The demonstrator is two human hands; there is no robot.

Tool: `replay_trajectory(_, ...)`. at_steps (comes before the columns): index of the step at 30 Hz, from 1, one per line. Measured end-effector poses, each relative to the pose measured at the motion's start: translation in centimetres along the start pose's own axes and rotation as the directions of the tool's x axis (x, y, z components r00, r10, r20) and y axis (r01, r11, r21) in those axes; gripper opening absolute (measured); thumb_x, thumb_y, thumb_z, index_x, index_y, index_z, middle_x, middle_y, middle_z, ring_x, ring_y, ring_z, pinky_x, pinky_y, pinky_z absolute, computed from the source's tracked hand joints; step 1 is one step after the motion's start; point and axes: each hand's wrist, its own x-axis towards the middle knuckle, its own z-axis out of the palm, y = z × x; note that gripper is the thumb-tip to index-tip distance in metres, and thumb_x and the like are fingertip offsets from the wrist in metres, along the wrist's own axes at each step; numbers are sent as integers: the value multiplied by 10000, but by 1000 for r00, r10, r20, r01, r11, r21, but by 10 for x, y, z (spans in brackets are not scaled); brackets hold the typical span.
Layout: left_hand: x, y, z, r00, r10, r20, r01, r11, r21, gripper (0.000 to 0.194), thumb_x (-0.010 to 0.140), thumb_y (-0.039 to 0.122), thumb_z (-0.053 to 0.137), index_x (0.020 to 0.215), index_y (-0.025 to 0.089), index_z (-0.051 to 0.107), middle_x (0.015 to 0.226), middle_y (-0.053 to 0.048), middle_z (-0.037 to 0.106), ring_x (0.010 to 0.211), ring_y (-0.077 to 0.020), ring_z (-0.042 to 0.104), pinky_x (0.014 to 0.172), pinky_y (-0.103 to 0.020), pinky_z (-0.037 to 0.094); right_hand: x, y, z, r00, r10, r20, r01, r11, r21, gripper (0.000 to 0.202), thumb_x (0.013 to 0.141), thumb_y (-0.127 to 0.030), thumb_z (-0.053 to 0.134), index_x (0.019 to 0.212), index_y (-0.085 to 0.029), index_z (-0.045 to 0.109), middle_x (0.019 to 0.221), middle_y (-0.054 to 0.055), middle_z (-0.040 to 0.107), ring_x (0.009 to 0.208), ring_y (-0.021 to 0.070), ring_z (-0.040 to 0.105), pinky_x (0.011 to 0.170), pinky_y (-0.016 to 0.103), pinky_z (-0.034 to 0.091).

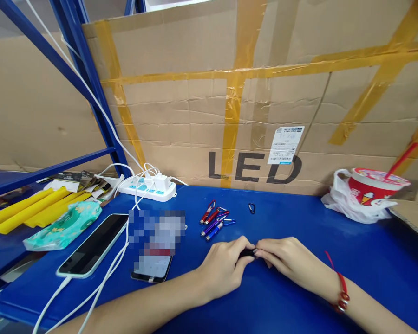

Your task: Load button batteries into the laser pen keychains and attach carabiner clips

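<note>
My left hand (225, 266) pinches a small black object (246, 253) between thumb and fingers, low in the middle of the view. Against its right end, the closed fingertips of my right hand (287, 255) grip the same object. Beyond my hands lie several small metal tubes with carabiner clips: a red one (207, 212), a purple one (213, 225) and a blue one (216, 231) among them. A loose black carabiner (251, 208) rests to their right. Most of the black object is hidden by my fingers.
Two phones (95, 246) (156, 260), white cables, a power strip (148, 188), a green tissue pack (64, 225) and yellow strips (31, 211) occupy the left. A red cup (372, 188) in a plastic bag stands right. A cardboard box (181, 116) rises behind the blue table (299, 213).
</note>
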Motion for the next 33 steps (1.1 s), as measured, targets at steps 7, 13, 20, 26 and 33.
replay_trajectory(7,1,-1,2,1000,10,-21,-10,1000,4,138,852,140,469,962,216,499,962,-4,663,832,-163,635,704,-228,467,0,1,0,1000,-16,1,16,1000,-8,431,954,-365,225,698,-186,522,629,4,602,548,121,564,537,214,369)
replay_trajectory(13,2,0,1,1000,6,-15,-6,1000,-4,143,851,130,467,964,211,500,966,-3,662,825,-160,637,698,-222,464,-1,-1,-1,1000,-11,9,11,999,-42,425,955,-352,229,698,-181,520,630,6,599,546,126,565,533,213,368)
replay_trajectory(20,1,-1,3,1000,6,-20,-7,1000,-20,138,851,132,469,960,210,502,973,-9,659,851,-162,633,723,-225,462,0,-2,-1,1000,-2,2,2,1000,-4,418,954,-351,236,693,-186,517,624,3,601,535,121,559,528,212,369)
replay_trajectory(26,2,-1,3,999,13,-34,-14,999,-34,143,847,122,476,961,202,512,980,-14,659,870,-165,631,731,-223,460,0,1,1,1000,8,7,-8,1000,2,432,954,-369,222,685,-188,507,626,0,600,538,118,557,533,209,365)
replay_trajectory(33,2,-1,2,1000,5,-31,-5,1000,-12,155,849,120,479,980,192,519,938,-9,665,755,-150,639,657,-208,462,0,2,3,1000,3,-11,-3,1000,-1,428,954,-368,223,678,-193,498,613,-5,592,522,116,547,522,210,358)
